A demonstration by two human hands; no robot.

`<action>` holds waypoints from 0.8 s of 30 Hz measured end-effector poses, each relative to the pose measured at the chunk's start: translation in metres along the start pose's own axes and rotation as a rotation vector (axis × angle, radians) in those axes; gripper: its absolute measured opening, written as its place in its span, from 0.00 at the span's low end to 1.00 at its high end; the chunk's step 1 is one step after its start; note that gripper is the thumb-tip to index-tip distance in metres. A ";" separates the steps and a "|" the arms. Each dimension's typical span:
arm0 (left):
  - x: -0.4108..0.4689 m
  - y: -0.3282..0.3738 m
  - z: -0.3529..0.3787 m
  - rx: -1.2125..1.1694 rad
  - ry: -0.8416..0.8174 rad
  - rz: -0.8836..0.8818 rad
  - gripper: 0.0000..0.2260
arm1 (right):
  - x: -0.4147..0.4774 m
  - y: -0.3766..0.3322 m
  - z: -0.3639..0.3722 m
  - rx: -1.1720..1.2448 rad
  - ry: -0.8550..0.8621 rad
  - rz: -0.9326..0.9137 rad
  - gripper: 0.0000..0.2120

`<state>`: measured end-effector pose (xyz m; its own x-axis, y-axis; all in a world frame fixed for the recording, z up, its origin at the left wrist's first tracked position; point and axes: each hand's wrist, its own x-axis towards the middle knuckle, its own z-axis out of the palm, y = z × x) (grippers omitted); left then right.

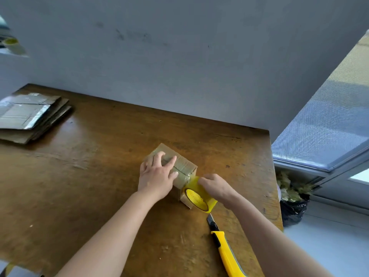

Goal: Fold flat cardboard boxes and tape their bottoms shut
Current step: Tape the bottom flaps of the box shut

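The table (89, 176) is brown wood with a glossy varnish, scuffed and scratched in places. The box (184, 163) is matt brown cardboard, with shiny clear tape over its top seam. The tape roll (199, 198) is glossy, translucent yellow film. The knife (225, 250) has a smooth yellow plastic body (black trim, dull metal blade). The flat boxes (30, 118) are matt cardboard with shiny tape patches.

cardboard box (185, 164): on the table (79, 186), centre. left hand (156, 176): on top of the box. tape roll (199, 198): against the box's near right end, right hand (215, 186) on it. utility knife (225, 248): on the table, nearer than the roll. flat cardboard stack (30, 118): far left corner. bag (293, 208): on the floor, right of the table
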<state>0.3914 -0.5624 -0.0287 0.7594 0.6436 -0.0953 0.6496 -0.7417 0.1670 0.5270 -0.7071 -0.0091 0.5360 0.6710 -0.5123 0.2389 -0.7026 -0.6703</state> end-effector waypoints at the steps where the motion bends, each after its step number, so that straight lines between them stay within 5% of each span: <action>1: 0.004 -0.005 -0.004 -0.010 -0.006 0.020 0.23 | -0.003 -0.003 0.003 0.059 -0.065 -0.008 0.09; 5: 0.019 -0.017 -0.011 -0.090 -0.089 0.026 0.25 | -0.010 -0.009 0.025 0.240 -0.191 -0.029 0.11; 9: 0.019 -0.023 -0.006 -0.040 -0.118 0.060 0.34 | -0.011 -0.013 0.055 0.312 -0.076 -0.007 0.11; 17: 0.018 -0.024 -0.009 -0.005 -0.109 0.080 0.35 | 0.016 -0.016 0.069 0.099 -0.005 0.248 0.20; 21: 0.017 -0.019 -0.009 0.057 -0.073 0.092 0.40 | 0.010 -0.013 0.073 0.062 -0.021 0.227 0.33; 24: 0.018 -0.013 -0.007 0.095 -0.043 0.089 0.42 | 0.000 -0.006 0.065 0.177 -0.097 0.184 0.29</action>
<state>0.3967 -0.5395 -0.0255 0.8139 0.5671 -0.1263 0.5784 -0.8115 0.0832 0.4723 -0.6875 -0.0398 0.4749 0.5618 -0.6774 -0.0049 -0.7680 -0.6404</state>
